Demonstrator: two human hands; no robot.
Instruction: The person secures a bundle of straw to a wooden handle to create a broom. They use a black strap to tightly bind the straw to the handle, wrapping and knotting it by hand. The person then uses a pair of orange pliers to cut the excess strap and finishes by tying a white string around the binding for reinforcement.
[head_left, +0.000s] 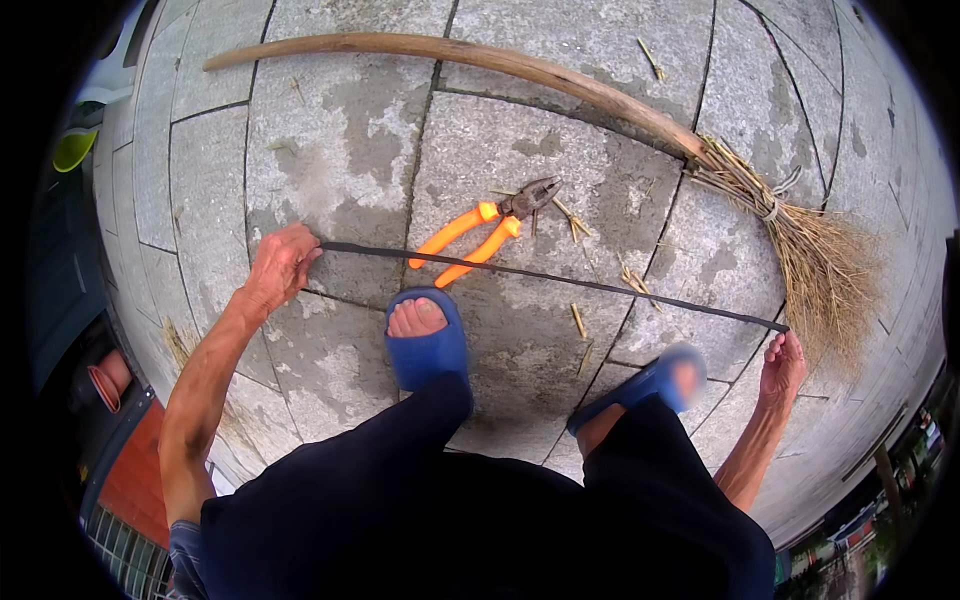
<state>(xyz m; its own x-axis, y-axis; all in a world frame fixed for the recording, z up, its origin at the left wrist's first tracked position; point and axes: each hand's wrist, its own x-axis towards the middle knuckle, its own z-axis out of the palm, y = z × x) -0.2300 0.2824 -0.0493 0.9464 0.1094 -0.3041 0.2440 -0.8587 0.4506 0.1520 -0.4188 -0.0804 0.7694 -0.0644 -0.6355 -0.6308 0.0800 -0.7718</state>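
Note:
A long thin black strip (560, 276) is stretched taut between my two hands, low over the paving. My left hand (284, 264) is closed on one end of it, and my right hand (783, 366) pinches the other end at the right. Beneath the strip lie pliers (510, 212) with orange handles and rusty jaws, spread apart on the stone. Beyond them rests a broom with a curved wooden handle (480, 56) and a straw head (815, 250), bound by a tie near its neck. The broom head is close to my right hand.
Grey paving slabs (340, 120) carry damp patches and scattered straw bits (578, 320). My feet in blue slippers (430, 350) stand just behind the strip. At the far left are a yellow-green bowl-like thing (74, 150) and a clay pot (112, 378).

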